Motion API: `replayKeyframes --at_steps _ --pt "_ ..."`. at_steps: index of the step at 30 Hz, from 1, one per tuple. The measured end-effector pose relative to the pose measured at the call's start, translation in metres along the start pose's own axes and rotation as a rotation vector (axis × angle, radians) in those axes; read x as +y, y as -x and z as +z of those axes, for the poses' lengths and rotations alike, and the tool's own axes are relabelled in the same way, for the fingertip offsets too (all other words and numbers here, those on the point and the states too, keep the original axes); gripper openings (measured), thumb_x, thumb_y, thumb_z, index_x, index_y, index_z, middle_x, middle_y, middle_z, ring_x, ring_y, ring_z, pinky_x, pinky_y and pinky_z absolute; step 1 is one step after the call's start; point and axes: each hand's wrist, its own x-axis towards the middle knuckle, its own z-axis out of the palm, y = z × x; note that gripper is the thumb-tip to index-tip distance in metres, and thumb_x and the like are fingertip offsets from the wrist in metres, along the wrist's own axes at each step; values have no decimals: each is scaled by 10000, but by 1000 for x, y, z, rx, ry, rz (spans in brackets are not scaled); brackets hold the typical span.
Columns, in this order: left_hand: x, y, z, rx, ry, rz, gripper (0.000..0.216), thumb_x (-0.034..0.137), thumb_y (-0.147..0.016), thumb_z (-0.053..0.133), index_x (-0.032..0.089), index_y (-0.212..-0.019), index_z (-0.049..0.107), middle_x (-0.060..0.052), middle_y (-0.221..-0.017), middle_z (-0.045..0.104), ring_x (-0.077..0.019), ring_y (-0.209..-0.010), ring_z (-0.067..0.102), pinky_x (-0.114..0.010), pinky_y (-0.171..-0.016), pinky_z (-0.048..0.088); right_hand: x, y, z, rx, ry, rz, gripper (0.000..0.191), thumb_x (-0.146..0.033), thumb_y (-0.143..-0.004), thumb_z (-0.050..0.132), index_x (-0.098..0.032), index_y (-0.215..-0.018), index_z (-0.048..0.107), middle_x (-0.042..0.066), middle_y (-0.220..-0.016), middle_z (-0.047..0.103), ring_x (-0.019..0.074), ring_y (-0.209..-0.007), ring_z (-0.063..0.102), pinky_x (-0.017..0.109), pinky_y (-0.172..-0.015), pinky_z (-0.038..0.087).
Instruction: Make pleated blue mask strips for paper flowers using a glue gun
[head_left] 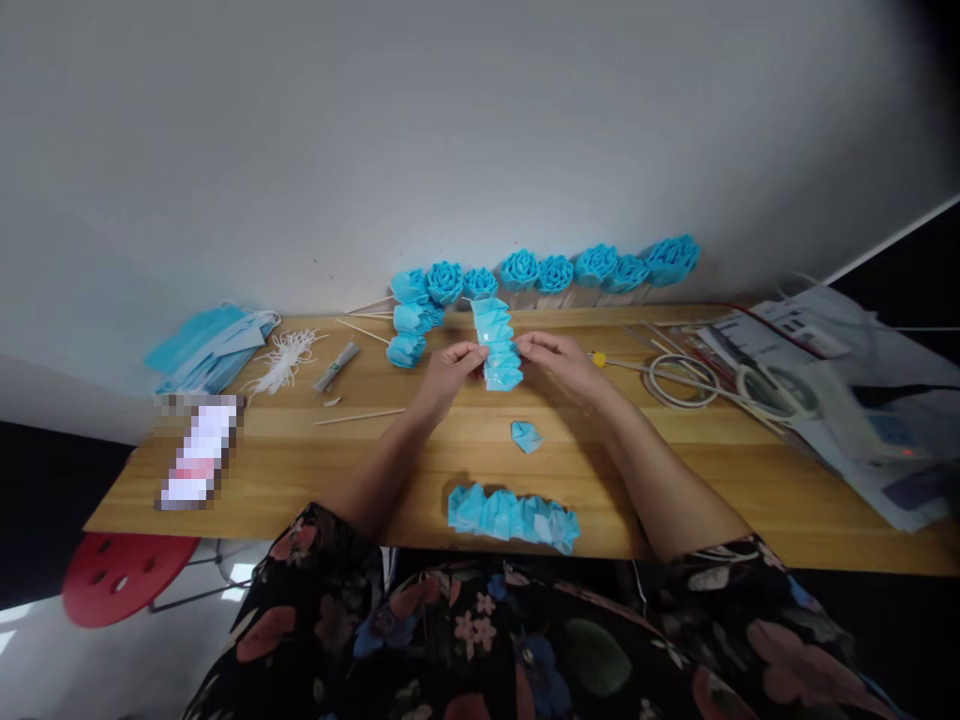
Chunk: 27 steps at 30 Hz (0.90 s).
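Several blue roses [555,272] stand finished along the wall. My left hand [450,368] and right hand [559,362] pinch the pleated strip [496,345] by its sides above the table [375,470] (not yet rolled, I'd judge); another strip [514,515] and a loose petal [526,436] lie nearer me.

A row of blue roses [555,270] stands along the wall at upper centre. At centre left of the wooden table [750,500] lie a stack of blue face masks [202,350] and a bundle of white elastic loops [285,362]. Tape rolls [682,380] and loose papers [847,400] lie at the right, a thin wooden skewer [358,417] lies left of centre, and a red stool [120,575] shows at lower left.
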Motion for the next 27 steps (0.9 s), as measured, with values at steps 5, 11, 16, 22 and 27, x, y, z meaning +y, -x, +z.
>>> replayKeyframes --at_steps 5,11,16,22,27 --pt "1 1 1 -4 -12 10 488 630 -735 750 164 -650 632 15 -592 590 -109 -603 509 -254 -622 424 -1 2 1 -19 14 22 408 -571 -731 790 -189 -863 733 11 -797 712 162 -744 609 307 -762 476" --pt "0 3 2 -46 -22 12 474 615 -731 768 161 -662 654 8 -613 598 -110 -616 514 -257 -630 433 3 0 3 -33 81 30 438 -592 -670 809 -195 -697 624 -30 -660 611 129 -632 502 278 -647 403" --pt "-2 2 1 -51 -30 19 467 620 -767 728 160 -708 674 2 -639 621 -118 -637 543 -264 -643 446 5 -1 2 1 148 0 471 -624 -703 776 -204 -634 574 -46 -611 523 117 -607 429 268 -610 352" --pt "-4 0 0 -17 -9 28 454 605 -746 758 161 -704 676 20 -602 599 -104 -602 510 -254 -623 429 4 0 2 36 65 -2 549 -748 -769 665 -211 -655 648 5 -691 616 167 -698 533 307 -710 445" --pt "-1 2 1 -39 -20 45 466 614 -742 759 163 -670 667 9 -615 616 -112 -622 533 -260 -640 448 9 -1 5 -25 20 36 481 -673 -702 778 -202 -776 715 5 -762 681 164 -711 570 306 -724 466"
